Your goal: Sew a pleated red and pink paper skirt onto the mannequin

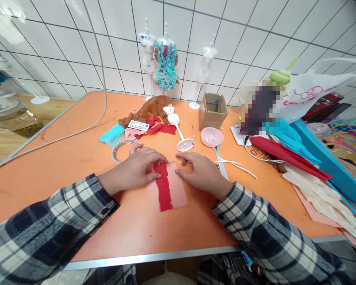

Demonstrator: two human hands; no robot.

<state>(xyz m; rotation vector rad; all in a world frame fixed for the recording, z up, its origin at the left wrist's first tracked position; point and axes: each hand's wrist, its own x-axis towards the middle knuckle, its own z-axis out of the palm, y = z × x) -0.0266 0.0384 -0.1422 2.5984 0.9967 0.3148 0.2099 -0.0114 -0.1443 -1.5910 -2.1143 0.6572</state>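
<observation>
A red strip (165, 196), seemingly of crepe paper or thin cloth, lies lengthwise over a pale pink sheet (179, 194) on the orange table. My left hand (138, 168) rests at the strip's upper part, its thumb and fingertips touching the red material but apart from each other. Over the sheet's upper right edge is my right hand (200, 172), thumb and index finger spread with nothing visible between them. A roll of tape (116, 152) lies just behind my left hand. Beyond both hands, a small white mannequin on a stand (182, 138) lies on its side.
Brown crumpled material (154, 109), a blue piece (112, 134) and a white card (138, 126) lie farther back. A cardboard box (213, 113), pink cup (212, 137) and white cords (237, 163) are on the right. A cable (102, 71) crosses the left side. Dressed mannequins (166, 63) stand by the wall.
</observation>
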